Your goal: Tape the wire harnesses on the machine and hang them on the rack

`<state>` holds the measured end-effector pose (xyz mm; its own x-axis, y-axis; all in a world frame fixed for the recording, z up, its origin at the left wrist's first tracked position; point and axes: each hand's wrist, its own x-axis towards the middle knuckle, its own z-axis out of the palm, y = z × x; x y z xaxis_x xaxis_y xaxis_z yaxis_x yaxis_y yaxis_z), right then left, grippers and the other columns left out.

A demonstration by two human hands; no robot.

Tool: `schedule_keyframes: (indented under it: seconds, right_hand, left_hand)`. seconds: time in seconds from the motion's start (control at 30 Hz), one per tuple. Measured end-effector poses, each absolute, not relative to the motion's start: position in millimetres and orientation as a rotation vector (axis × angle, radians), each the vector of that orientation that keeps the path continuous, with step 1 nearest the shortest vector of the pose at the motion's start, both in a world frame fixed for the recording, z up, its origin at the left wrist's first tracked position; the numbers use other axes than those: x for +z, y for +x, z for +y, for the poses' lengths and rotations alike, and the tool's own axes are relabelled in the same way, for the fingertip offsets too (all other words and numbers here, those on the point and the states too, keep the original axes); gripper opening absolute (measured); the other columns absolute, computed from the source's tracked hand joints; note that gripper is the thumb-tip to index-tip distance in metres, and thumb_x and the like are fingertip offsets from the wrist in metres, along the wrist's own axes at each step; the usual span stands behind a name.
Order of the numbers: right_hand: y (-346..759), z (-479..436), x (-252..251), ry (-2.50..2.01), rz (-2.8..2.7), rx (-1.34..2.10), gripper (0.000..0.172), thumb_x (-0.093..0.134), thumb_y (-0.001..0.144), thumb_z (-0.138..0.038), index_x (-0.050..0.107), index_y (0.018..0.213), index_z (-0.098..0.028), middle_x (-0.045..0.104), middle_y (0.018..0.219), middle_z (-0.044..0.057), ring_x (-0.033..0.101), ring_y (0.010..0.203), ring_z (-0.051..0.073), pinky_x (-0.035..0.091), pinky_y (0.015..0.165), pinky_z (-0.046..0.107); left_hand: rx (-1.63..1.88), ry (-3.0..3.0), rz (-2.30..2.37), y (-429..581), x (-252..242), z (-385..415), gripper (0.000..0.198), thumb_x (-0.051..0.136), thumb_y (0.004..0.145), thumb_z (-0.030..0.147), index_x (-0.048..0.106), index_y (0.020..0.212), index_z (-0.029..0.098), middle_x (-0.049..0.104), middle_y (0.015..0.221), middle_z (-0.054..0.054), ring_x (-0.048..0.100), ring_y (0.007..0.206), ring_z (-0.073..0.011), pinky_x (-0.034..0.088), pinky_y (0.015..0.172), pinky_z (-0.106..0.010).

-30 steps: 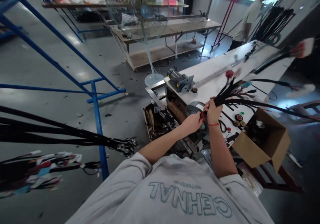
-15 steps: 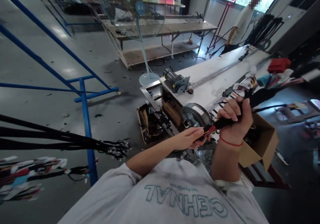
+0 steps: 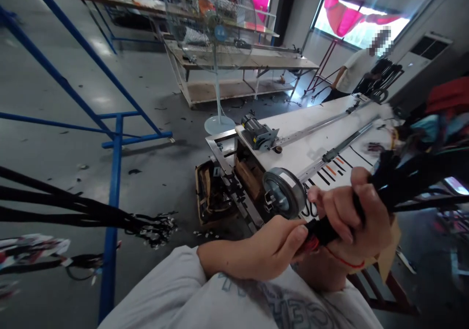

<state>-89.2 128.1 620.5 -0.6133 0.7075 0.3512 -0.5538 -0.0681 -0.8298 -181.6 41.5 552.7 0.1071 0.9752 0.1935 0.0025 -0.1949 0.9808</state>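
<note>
My right hand (image 3: 353, 221) is closed around a thick black wire bundle (image 3: 406, 177) that fans out to the right, blurred, with coloured connectors at its far ends. My left hand (image 3: 273, 248) pinches the bundle's near end, where red and orange wires show between my fingers. Both hands are close to my chest, just in front of the round metal pulley (image 3: 284, 192) at the near end of the long white workbench (image 3: 308, 133).
A motor (image 3: 258, 131) sits on the bench's near corner, metal rails running along it. A standing fan (image 3: 214, 26) and wooden tables are behind. More black harnesses (image 3: 91, 211) hang from a blue frame (image 3: 113, 172) at left. A person (image 3: 351, 72) stands at the bench's far end.
Both hands have drawn the bundle up and closer to my chest. The loose ends swung right and upward. The cardboard box is now mostly hidden behind my right hand.
</note>
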Motion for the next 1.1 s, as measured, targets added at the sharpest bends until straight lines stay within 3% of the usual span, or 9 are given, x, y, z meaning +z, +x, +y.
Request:
schedule_keyframes:
  seconds: [0.3,0.43,0.6,0.7,0.8,0.9,1.03,1.1]
  right_hand:
    - [-85.6,110.6,607.0,-0.056,-1.267,1.947,0.018,0.047,0.097,-0.030,0.040,0.082,-0.024,0.014,0.042,-0.017,0.013,0.026,0.003,0.045,0.064,0.027]
    - [-86.5,125.1,595.0,-0.166,-1.250,1.748,0.021,0.050,0.096,-0.029,0.040,0.078,-0.023,0.020,0.043,-0.016,0.019,0.029,0.004,0.048,0.069,0.027]
    - [-112.4,176.9,566.3,-0.445,-1.193,1.544,0.027,0.068,0.082,-0.032,0.043,0.078,-0.023,0.030,0.045,-0.016,0.029,0.034,0.003,0.052,0.075,0.028]
    - [-123.5,201.4,547.3,-0.524,-1.161,1.532,0.033,0.073,0.077,-0.037,0.043,0.075,-0.023,0.030,0.044,-0.016,0.029,0.034,0.003,0.053,0.071,0.027]
    - [-128.3,213.8,532.6,-0.584,-1.156,1.503,0.041,0.074,0.074,-0.044,0.040,0.070,-0.023,0.029,0.045,-0.016,0.030,0.034,0.003,0.054,0.068,0.028]
    - [-132.8,221.3,522.2,-0.650,-1.133,1.430,0.047,0.074,0.073,-0.049,0.036,0.064,-0.023,0.031,0.045,-0.014,0.031,0.034,0.004,0.055,0.065,0.027]
    - [-133.7,225.2,507.5,-0.727,-1.065,1.416,0.049,0.073,0.074,-0.050,0.036,0.059,-0.022,0.034,0.045,-0.012,0.034,0.036,0.004,0.053,0.061,0.026]
    - [-126.6,222.1,496.3,-0.728,-1.089,1.444,0.042,0.074,0.074,-0.048,0.044,0.061,-0.022,0.043,0.049,-0.009,0.044,0.042,0.007,0.053,0.064,0.026]
  left_hand:
    - [1.302,1.430,1.094,-194.3,559.3,30.6,0.065,0.017,0.091,0.076,0.036,0.063,0.020,0.039,0.055,0.003,0.031,0.050,-0.0083,0.030,0.047,-0.024]
    - [1.135,1.313,0.857,-197.2,539.4,54.3,0.065,0.023,0.090,0.077,0.044,0.072,0.018,0.041,0.057,0.003,0.034,0.048,-0.0076,0.030,0.045,-0.023]
    - [1.348,1.241,0.874,-198.2,496.9,100.7,0.062,0.046,0.083,0.078,0.046,0.090,0.016,0.049,0.070,0.002,0.039,0.054,-0.0075,0.034,0.050,-0.022]
    - [1.364,1.341,1.017,-202.1,481.2,116.9,0.056,0.044,0.088,0.072,0.047,0.092,0.016,0.054,0.074,0.000,0.045,0.058,-0.0098,0.039,0.054,-0.023]
    - [1.318,1.536,1.240,-205.0,474.1,123.6,0.039,0.039,0.097,0.053,0.050,0.094,0.016,0.059,0.071,-0.002,0.054,0.060,-0.0134,0.044,0.061,-0.025]
    - [1.166,1.697,1.647,-200.8,470.2,124.3,0.025,0.042,0.098,0.038,0.053,0.098,0.015,0.063,0.073,-0.006,0.062,0.067,-0.0192,0.047,0.068,-0.029]
    - [1.236,1.650,1.893,-188.9,460.0,122.7,0.027,0.039,0.099,0.036,0.054,0.108,0.015,0.067,0.091,-0.012,0.066,0.083,-0.0234,0.049,0.076,-0.033]
    - [1.332,1.541,1.774,-188.4,454.2,123.6,0.031,0.035,0.100,0.040,0.054,0.099,0.016,0.064,0.080,-0.008,0.062,0.072,-0.0190,0.047,0.069,-0.029]
